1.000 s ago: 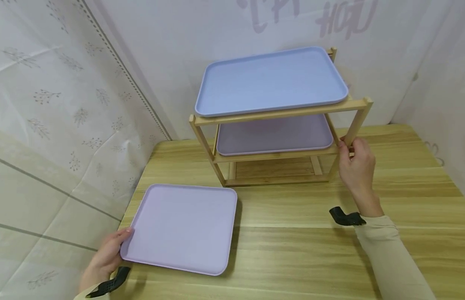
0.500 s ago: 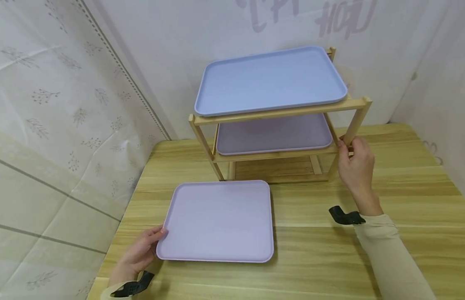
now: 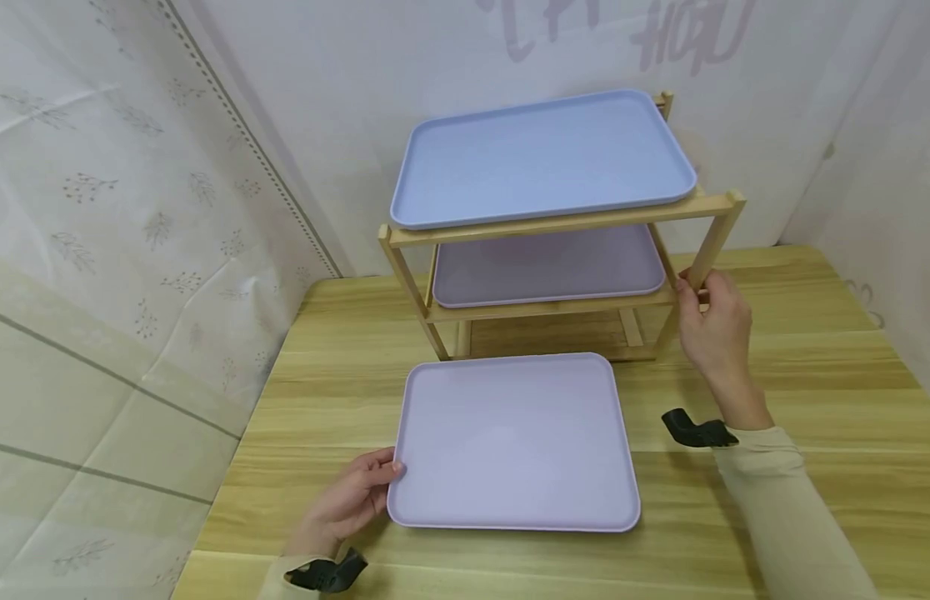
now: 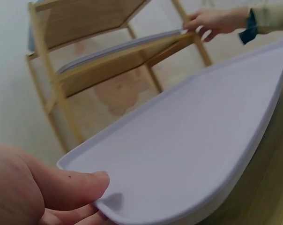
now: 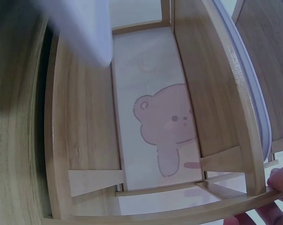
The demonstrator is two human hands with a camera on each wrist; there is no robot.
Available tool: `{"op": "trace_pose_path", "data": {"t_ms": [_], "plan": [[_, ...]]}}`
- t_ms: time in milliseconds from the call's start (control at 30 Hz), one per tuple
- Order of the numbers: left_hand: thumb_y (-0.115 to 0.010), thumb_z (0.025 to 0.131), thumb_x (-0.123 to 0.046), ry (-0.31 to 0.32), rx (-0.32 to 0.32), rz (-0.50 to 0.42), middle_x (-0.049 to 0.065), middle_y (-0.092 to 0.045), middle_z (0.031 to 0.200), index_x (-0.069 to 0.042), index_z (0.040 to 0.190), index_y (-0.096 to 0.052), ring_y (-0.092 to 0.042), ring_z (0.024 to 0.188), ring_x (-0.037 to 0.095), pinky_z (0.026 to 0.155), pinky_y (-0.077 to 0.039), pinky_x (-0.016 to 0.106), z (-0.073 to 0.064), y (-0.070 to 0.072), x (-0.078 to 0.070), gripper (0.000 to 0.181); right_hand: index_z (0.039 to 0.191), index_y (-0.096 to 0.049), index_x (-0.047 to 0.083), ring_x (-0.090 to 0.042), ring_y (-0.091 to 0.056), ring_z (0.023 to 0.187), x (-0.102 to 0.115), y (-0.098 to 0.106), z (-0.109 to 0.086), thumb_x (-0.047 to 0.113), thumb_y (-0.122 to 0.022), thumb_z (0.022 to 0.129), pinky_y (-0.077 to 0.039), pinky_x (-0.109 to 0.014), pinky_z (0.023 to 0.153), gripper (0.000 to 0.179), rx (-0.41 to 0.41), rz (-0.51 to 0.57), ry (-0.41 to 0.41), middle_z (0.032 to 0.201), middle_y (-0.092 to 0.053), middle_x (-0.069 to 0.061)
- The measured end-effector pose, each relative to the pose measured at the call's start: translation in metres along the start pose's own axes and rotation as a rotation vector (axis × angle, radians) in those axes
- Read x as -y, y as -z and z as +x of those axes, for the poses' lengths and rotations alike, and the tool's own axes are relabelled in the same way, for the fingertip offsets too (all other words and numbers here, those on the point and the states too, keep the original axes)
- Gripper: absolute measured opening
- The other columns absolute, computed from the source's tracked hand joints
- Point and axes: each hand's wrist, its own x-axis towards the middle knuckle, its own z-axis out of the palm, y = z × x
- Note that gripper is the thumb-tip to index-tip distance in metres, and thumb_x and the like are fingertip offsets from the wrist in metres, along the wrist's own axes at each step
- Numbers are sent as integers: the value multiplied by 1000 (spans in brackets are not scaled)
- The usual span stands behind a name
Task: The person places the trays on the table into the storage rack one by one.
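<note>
My left hand [image 3: 352, 496] pinches the left edge of a lilac tray [image 3: 513, 442], thumb on top and fingers beneath, as the left wrist view shows. The tray is in front of a three-level wooden rack [image 3: 562, 227], its far edge close to the rack's lowest shelf. On the rack's right front post my right hand [image 3: 714, 325] keeps a grip at middle-shelf height. A blue tray [image 3: 543, 158] lies on the top shelf. Another lilac tray [image 3: 551, 267] lies on the middle shelf. In the right wrist view, the bottom shelf [image 5: 85, 122] bears nothing, and a blurred tray corner [image 5: 92, 37] shows in front of it.
The rack stands on a wood-grain table [image 3: 315, 417] near the back. A pale curtain [image 3: 120, 250] with twig prints hangs on the left. Behind the rack is a white backdrop [image 3: 345, 100] with faint lettering.
My left hand has carried the lilac tray to the right, from the left of the table to in front of the rack. The right hand has stayed on the post.
</note>
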Motion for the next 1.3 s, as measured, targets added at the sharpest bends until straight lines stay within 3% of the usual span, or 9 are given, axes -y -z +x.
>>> {"op": "trace_pose_path", "data": {"t_ms": [133, 300, 367, 500, 600, 767, 833, 1067, 1300], "plan": [[-40, 100, 0, 21, 11, 20, 2, -66, 115, 19, 138, -24, -63, 110, 13, 96, -51, 31, 15, -14, 1, 46, 99, -64, -6, 15, -41, 74, 1, 3, 2, 9, -58, 93, -35, -8, 65, 17, 20, -11, -22, 94, -65, -23], [-42, 100, 0, 42, 11, 27, 2, -67, 113, 21, 139, -20, -63, 108, 13, 93, -52, 31, 27, -27, 2, 50, 99, -64, -5, 1, -48, 75, 3, 7, 3, 11, -59, 93, -36, -16, 66, 18, 58, -18, -36, 96, -65, -22], [-43, 99, -1, 47, 2, 31, 2, -67, 112, 21, 139, -20, -63, 108, 13, 93, -52, 31, 30, -29, 2, 50, 99, -63, -5, 4, -47, 74, 4, 7, 3, 11, -58, 93, -36, -18, 66, 18, 66, -14, -34, 96, -64, -23], [-43, 99, -1, 58, -21, 18, 3, -65, 113, 21, 140, -19, -63, 108, 14, 93, -52, 30, 35, -32, 2, 52, 100, -63, -6, -6, -55, 75, 5, 7, 3, 11, -58, 94, -37, -21, 68, 19, 80, -15, -33, 96, -64, -23], [-41, 100, -1, 57, -26, 20, 4, -63, 114, 21, 140, -18, -62, 108, 13, 94, -52, 30, 39, -33, 1, 51, 100, -63, -6, -23, -56, 75, 5, 6, 3, 10, -58, 94, -37, -22, 69, 18, 92, -17, -41, 97, -64, -23], [-42, 101, -4, 43, -51, 46, 6, -60, 113, 20, 139, -22, -61, 107, 13, 92, -52, 30, 49, -35, -1, 49, 101, -63, -5, -25, -58, 77, 6, 8, 3, 12, -58, 94, -37, -17, 67, 18, 91, -24, -58, 99, -65, -22], [-42, 101, -5, 39, -61, 53, 5, -61, 112, 20, 139, -23, -62, 106, 13, 90, -53, 30, 54, -36, -3, 49, 101, -63, -4, -22, -58, 77, 6, 9, 3, 13, -58, 94, -36, -16, 66, 19, 87, -27, -61, 100, -65, -21], [-41, 100, -3, 55, -102, 44, 3, -62, 106, 19, 139, -24, -63, 99, 12, 86, -53, 30, 70, -42, -8, 48, 100, -64, -5, 15, -43, 72, 5, 9, 4, 11, -60, 94, -36, -14, 67, 18, 76, -12, -45, 98, -65, -21], [-40, 101, -3, 64, -124, 35, 4, -61, 106, 18, 139, -25, -62, 99, 12, 86, -53, 31, 81, -42, -7, 46, 100, -64, -5, 20, -41, 71, 4, 7, 3, 10, -60, 94, -36, -12, 67, 17, 74, -12, -39, 96, -65, -21]]}}
